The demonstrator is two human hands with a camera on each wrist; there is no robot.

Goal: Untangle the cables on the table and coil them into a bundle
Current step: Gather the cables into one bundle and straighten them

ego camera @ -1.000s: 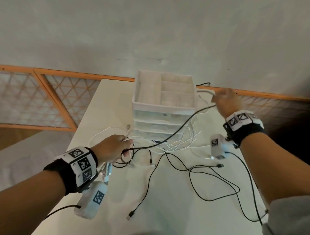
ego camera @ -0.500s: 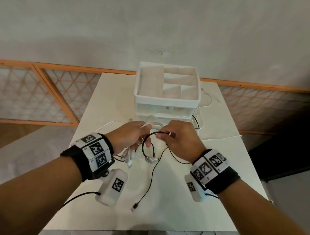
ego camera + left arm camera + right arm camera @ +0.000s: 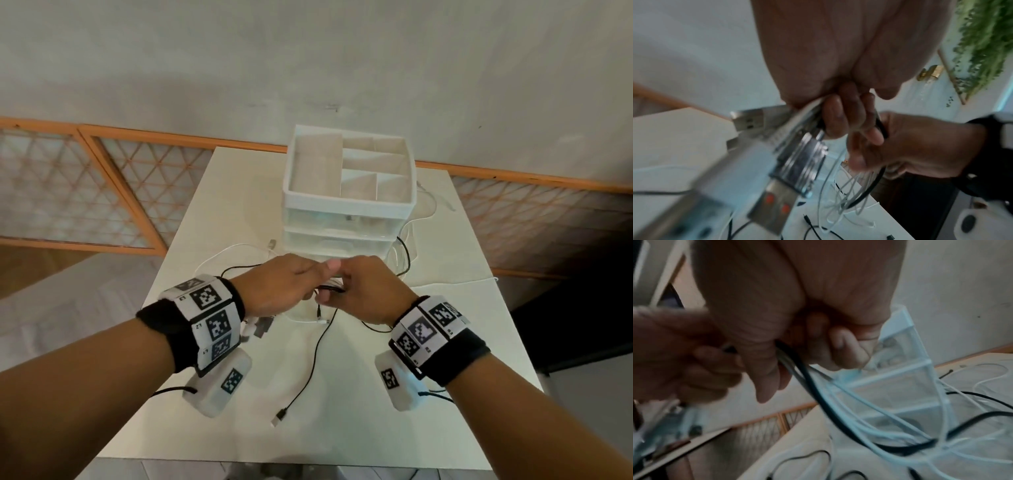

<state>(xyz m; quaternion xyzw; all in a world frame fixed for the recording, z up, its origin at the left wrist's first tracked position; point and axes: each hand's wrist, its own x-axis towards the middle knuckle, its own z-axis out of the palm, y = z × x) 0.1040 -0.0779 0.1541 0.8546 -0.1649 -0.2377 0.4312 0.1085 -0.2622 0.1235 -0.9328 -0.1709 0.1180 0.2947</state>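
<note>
Both hands meet over the middle of the white table (image 3: 342, 428), just in front of the drawer organizer. My left hand (image 3: 277, 287) grips a bunch of white and black cables (image 3: 809, 116) with several USB plugs (image 3: 803, 164) dangling below the fist. My right hand (image 3: 363, 291) pinches the black cable (image 3: 809, 386) and white strands (image 3: 859, 404) right beside the left fingers. Loops of white cable (image 3: 838, 203) hang under the hands. One black cable (image 3: 308, 377) trails down the table to a USB plug (image 3: 279, 416) near the front edge.
A white drawer organizer (image 3: 349, 205) with open top compartments stands at the table's back centre. More white cable (image 3: 424, 202) and black cable (image 3: 406, 253) lie to its right. An orange lattice railing (image 3: 102, 192) runs behind the table, whose edges fall off on both sides.
The right hand came back from behind the organizer to the left hand, bringing the black cable. Both hands have now closed together on the bundle, and the loose loops on the table have shrunk.
</note>
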